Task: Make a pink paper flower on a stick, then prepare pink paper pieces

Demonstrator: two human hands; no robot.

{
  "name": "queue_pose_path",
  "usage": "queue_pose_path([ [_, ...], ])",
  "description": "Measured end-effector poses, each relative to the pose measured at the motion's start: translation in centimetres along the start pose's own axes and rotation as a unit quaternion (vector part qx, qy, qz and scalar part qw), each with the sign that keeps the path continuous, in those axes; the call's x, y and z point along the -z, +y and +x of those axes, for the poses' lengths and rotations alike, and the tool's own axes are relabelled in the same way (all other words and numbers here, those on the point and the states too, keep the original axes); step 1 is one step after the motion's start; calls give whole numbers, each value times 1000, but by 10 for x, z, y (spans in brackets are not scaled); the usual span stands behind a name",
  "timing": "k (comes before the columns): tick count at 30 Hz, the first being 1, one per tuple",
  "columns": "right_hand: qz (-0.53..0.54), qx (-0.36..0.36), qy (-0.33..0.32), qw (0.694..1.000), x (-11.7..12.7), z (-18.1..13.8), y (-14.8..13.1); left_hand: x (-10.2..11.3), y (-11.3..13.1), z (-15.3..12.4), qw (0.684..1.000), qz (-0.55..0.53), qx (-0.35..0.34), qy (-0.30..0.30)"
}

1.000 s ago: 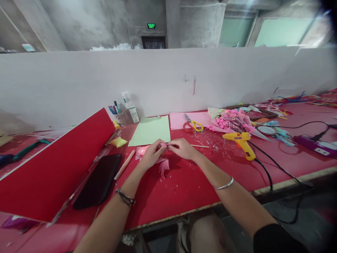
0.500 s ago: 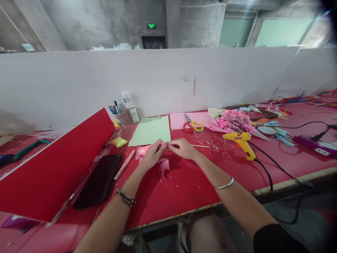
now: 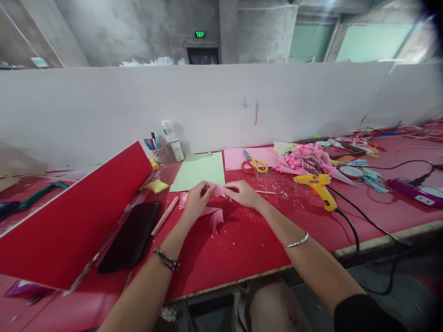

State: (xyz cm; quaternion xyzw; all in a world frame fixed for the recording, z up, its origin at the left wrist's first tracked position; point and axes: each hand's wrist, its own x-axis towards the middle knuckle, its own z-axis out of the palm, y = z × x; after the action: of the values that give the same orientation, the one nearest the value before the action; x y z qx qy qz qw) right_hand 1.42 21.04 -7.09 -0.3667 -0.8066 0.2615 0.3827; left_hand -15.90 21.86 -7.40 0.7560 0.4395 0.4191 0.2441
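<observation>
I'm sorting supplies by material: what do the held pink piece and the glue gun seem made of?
Pink piece: matte, probably paper or thin felt, as it looks thin and shineless. Glue gun: smooth, likely moulded plastic, judging by its bright yellow body.

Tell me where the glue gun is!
In the head view, the glue gun is on the red table, right of the right hand, in front of the pink bundle.

There's a red table (image 3: 245,251) with a pale green sheet of paper (image 3: 199,171) on it. Left of that sheet are a cup of pens (image 3: 159,156), a pink stick (image 3: 165,216) and a flat black phone (image 3: 129,237). Right of it lie pink paper (image 3: 235,158) and a yellow glue gun (image 3: 320,185). Curly pink strips (image 3: 217,218) lie in front.
</observation>
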Motion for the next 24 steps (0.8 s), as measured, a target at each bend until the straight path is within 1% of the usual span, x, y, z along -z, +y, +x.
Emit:
queue_pose_path([
  [4,3,-11,1,1000,1,0,4,1,2,0,1000,-13,-3,-3],
  [6,-35,-9,21,999,3,1,7,2,5,-1,999,-25,-15,-32],
  [7,-56,-7,35,998,5,1,8,3,7,-2,997,-31,-24,-61],
  [9,-87,-10,64,994,9,2,11,4,12,-5,988,-33,-45,-144],
  [12,-90,-30,99,991,14,2,16,4,16,-10,956,0,-68,-287],
  [13,-88,-39,112,989,14,2,18,3,16,-11,946,15,-75,-317],
  [14,-85,-48,125,987,14,2,21,3,15,-12,939,30,-83,-333],
  [16,-77,-65,150,984,12,2,25,1,12,-13,935,62,-101,-335],
  [20,-55,-84,178,979,9,2,29,-1,3,-10,939,117,-107,-306],
  [22,-45,-81,181,979,9,3,27,-1,1,-7,952,120,-98,-265],
  [24,-35,-75,186,979,10,3,25,0,0,-4,972,120,-75,-190],
])
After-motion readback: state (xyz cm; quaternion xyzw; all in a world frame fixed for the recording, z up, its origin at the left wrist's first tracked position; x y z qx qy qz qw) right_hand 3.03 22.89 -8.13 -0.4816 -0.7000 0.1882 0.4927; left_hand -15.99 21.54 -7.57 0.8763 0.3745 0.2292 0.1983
